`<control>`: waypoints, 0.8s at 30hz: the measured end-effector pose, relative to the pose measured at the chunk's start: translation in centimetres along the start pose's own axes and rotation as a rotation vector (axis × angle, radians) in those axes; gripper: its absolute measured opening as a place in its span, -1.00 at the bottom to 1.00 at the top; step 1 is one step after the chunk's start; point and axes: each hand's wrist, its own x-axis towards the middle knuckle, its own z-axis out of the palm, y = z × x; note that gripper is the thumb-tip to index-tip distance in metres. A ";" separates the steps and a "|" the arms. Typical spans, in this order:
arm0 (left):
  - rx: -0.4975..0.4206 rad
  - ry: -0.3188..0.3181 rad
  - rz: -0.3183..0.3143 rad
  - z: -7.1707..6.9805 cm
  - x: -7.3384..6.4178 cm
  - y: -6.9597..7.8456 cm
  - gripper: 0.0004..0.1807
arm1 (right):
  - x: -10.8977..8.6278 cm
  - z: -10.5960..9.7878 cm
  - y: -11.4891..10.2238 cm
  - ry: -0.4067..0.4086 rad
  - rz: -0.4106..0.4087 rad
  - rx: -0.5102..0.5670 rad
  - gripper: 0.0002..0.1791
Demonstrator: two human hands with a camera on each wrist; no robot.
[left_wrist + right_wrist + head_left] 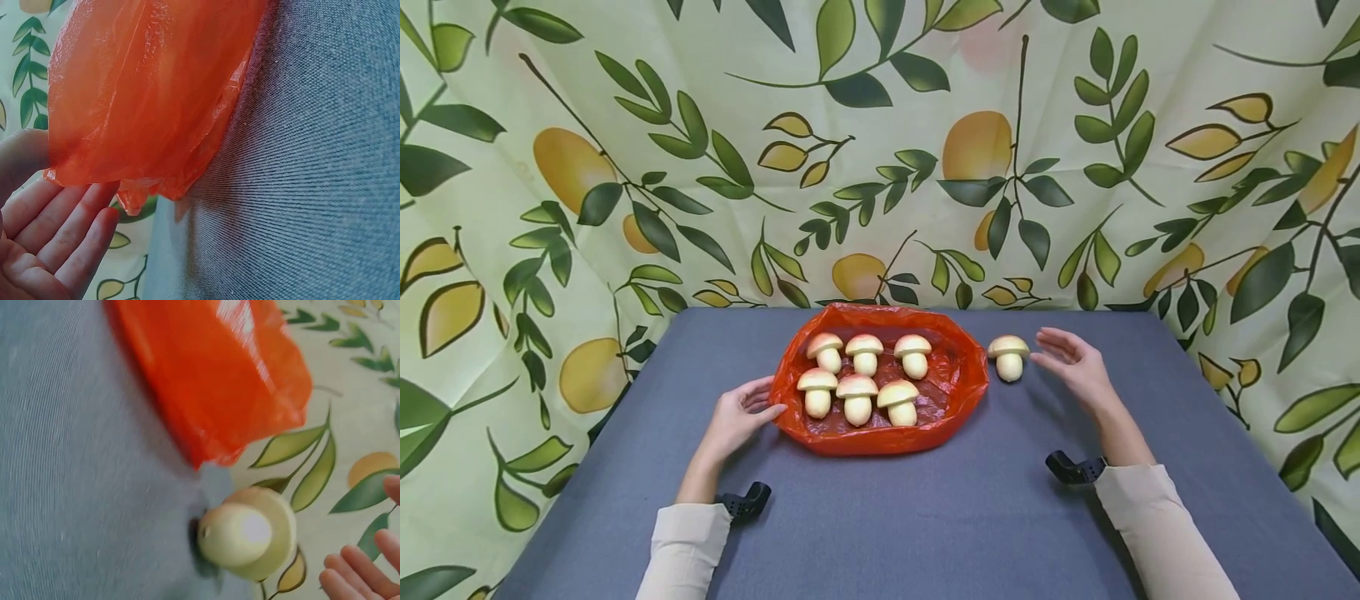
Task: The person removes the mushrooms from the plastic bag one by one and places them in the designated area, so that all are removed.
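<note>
A red plastic bag (pixel 880 442) lies with its mouth spread wide, holding several toy mushrooms (pixel 857 398) in two rows. At the bag's left end, my left hand (pixel 745 417) holds the rim between thumb and fingers. The left wrist view shows the thumb (pixel 22 159) at the bag's edge, the fingertips partly hidden by the plastic. Just outside the bag's right end stands one more toy mushroom (pixel 1009 357), pale with a pinkish-yellow cap. Beside it, apart from it, my right hand (pixel 1078 371) has its fingers extended and holds nothing.
A grey-blue cloth covers the table (pixel 925 525). Behind it and along the sides hangs a curtain (pixel 880 167) printed with leaves and fruit. Black wrist camera mounts (pixel 1075 468) sit on both forearms.
</note>
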 end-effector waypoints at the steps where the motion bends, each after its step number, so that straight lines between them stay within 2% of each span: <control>1: -0.001 0.002 -0.001 0.0 0.0 0.0 -0.44 | -0.3 0.1 -0.2 0.002 0.006 -0.007 -0.37; 6: 0.004 0.001 0.000 0.0 0.1 0.0 -0.44 | -1.5 0.7 -1.1 -0.025 0.007 0.006 -0.45; 13: 0.018 -0.005 0.002 -0.1 0.1 0.0 -0.44 | -3.0 2.5 -2.2 -0.090 -0.016 0.076 -0.38; 19: 0.010 -0.003 0.004 -0.1 0.1 -0.1 -0.44 | -3.8 4.3 -2.8 -0.181 -0.072 0.146 -0.49; 24: -0.001 -0.006 0.013 -0.1 -0.1 0.1 -0.44 | -4.1 5.8 -3.3 -0.251 -0.107 0.192 -0.46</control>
